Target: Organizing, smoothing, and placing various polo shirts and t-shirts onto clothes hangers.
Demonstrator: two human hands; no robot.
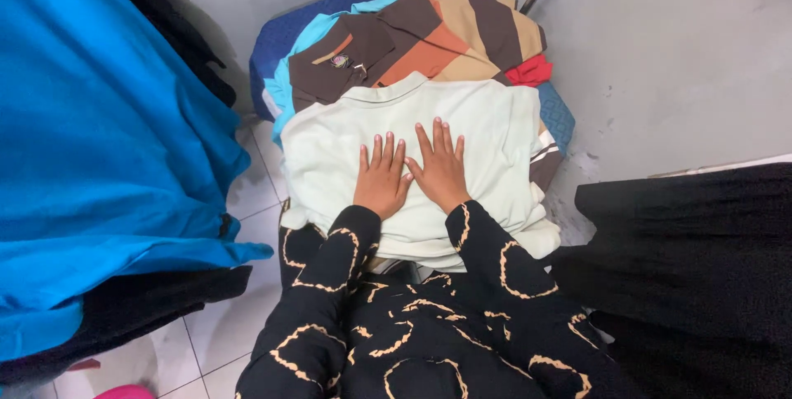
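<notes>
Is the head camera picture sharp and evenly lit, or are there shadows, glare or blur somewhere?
Head view: soft, even light, no glare; the left hand and right hand lie flat and sharp on the pale cream shirt; only faint shadows fall under the fingers; the black cloth at the right is so dark that its folds barely show; the edges look slightly stretched by the wide lens.

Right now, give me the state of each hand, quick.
Left hand: open, flat, palm down on the pale folded shirt, holding nothing.
Right hand: open, flat on the same shirt, beside the left, holding nothing.
</notes>
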